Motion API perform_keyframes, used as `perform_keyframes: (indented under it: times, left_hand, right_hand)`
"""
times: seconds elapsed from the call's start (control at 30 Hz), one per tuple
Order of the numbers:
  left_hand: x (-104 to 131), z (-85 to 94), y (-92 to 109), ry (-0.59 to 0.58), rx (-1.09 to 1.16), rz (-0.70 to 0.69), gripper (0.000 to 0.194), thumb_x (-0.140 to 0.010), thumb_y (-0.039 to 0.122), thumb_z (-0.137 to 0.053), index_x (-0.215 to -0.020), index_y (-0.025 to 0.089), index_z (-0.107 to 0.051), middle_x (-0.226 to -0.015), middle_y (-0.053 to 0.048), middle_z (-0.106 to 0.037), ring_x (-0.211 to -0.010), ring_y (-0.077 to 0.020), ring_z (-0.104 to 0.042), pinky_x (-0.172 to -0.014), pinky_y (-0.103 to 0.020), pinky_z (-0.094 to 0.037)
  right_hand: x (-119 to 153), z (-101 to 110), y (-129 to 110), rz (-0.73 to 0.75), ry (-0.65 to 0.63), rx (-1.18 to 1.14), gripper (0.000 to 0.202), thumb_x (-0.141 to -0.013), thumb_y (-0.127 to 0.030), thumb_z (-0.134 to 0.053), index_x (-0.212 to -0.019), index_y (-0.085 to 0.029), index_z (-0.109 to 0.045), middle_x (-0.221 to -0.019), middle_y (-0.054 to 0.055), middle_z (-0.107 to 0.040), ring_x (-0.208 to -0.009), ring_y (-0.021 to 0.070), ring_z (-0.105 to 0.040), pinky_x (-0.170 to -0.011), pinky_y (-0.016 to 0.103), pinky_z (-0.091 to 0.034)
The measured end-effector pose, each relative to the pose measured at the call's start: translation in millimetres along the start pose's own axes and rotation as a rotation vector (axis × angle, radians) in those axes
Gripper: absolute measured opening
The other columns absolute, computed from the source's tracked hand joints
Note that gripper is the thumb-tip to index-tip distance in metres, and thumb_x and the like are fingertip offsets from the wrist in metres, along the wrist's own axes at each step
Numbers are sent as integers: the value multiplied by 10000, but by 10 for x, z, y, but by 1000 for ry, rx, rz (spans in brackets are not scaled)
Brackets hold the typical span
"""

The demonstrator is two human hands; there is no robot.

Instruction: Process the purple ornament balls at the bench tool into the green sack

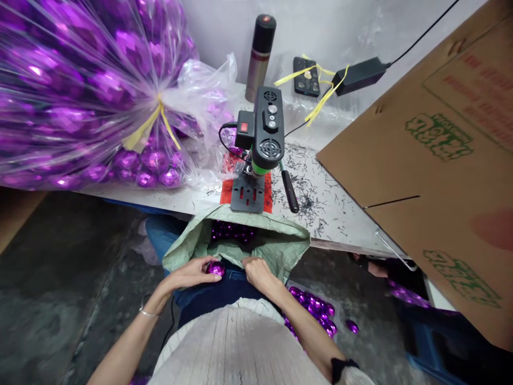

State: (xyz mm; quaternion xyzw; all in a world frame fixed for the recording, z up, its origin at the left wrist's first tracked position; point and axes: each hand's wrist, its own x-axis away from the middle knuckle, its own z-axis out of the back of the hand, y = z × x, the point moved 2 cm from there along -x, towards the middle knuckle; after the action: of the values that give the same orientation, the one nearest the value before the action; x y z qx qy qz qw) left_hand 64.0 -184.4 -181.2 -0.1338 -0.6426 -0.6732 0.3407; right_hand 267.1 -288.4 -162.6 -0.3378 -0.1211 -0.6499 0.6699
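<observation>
My left hand [191, 273] is closed around a shiny purple faceted ball [217, 270], held between thumb and fingers just in front of my lap. The fingers of my right hand [258, 274] are curled onto the near edge of a pale green woven sack [289, 239], pinching its fabric. The sack lies across my lap with its mouth gaping toward me. Inside it, many small purple balls [233, 231] glint in the shadow. Directly beyond the sack's far rim stands a small black bench machine [269, 128] with a lever handle [289, 191] and a slotted metal base.
A large clear bag of purple balls [88, 107] fills the table's left side. Behind the machine are a flask [259, 59], a phone [306, 76] and a black power adapter [362, 76]. Black scraps litter the white table [340, 214]. A cardboard box [441, 160] leans at right.
</observation>
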Motion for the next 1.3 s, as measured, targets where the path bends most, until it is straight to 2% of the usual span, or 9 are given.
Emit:
perform_keyframes:
  times: [0.2,0.33,0.43,0.7,0.87,1.0,1.1,1.2,1.3]
  left_hand:
    - [430,45,397,-1,-179,-63,523,-734,481,-740,-1169,195,-688,-1025,-44,-737,-907,-217,-661,-841,-314,-524]
    - [953,136,804,-2,-226,-166,562,-621,452,-830,-1153,299,-731,-1108,-14,-739,-1019,-262,-672,-947,-338,-517]
    - [1146,199,950,-16,-244,-197,584,-588,474,-856,-1148,350,-746,-1118,-1,-746,-1047,-282,-676,-963,-337,-514]
    - [1003,138,773,-80,-399,-84,526,-654,434,-803,-1150,269,-740,-1052,-41,-767,-973,-285,-715,-875,-317,-517]
    - [1072,319,789,-141,-321,-150,522,-654,510,-841,-1127,310,-747,-1371,-69,-671,-1218,-331,-651,-983,-361,-508]
    - [890,554,832,21,1,-259,650,-612,580,-862,-1180,292,-731,-1346,-69,-681,-1190,-324,-657,-999,-391,-520]
    - [491,624,911,306,459,-305,673,-665,591,-820,-1198,195,-710,-1162,-97,-744,-1033,-287,-707,-910,-373,-574]
    - [12,591,1089,523,945,-304,425,-777,411,-772,-1103,145,-709,-1074,-108,-765,-982,-242,-733,-915,-350,-596]
    - [-357,549,1318,551,1252,-284,216,-861,244,-676,-1043,129,-698,-1004,-102,-782,-931,-216,-760,-914,-337,-613]
  right_hand:
    - [469,259,47,97,-56,37,252,-851,0,-462,-932,-127,-664,-926,117,-741,-840,197,-704,-711,284,-415]
    - [1007,585,-16,248,73,42,236,-893,-34,-446,-957,-174,-624,-923,71,-718,-860,192,-666,-774,302,-408]
    - [1233,688,-74,322,108,20,213,-938,-74,-431,-949,-186,-611,-886,49,-704,-811,173,-641,-780,301,-405]
    - [892,376,-181,256,-53,-18,164,-949,-172,-483,-984,-164,-643,-966,88,-737,-923,206,-693,-753,292,-401]
    - [847,445,-185,271,-127,-36,302,-982,-399,-511,-1092,-157,-655,-1071,122,-745,-983,250,-710,-758,306,-425]
    - [810,520,-117,276,-144,-118,412,-951,-530,-544,-1116,-177,-678,-1089,112,-755,-984,256,-719,-759,305,-436]
    - [708,471,-68,242,-144,-190,494,-962,-600,-478,-1126,-190,-701,-1085,110,-766,-975,261,-730,-779,309,-456]
    - [608,417,-22,207,-157,-232,564,-982,-623,-409,-1209,-190,-691,-1148,135,-758,-1033,292,-729,-873,348,-484]
    - [575,483,40,228,-112,-320,617,-959,-661,-438,-1312,-199,-645,-1243,142,-727,-1132,313,-700,-970,381,-489]
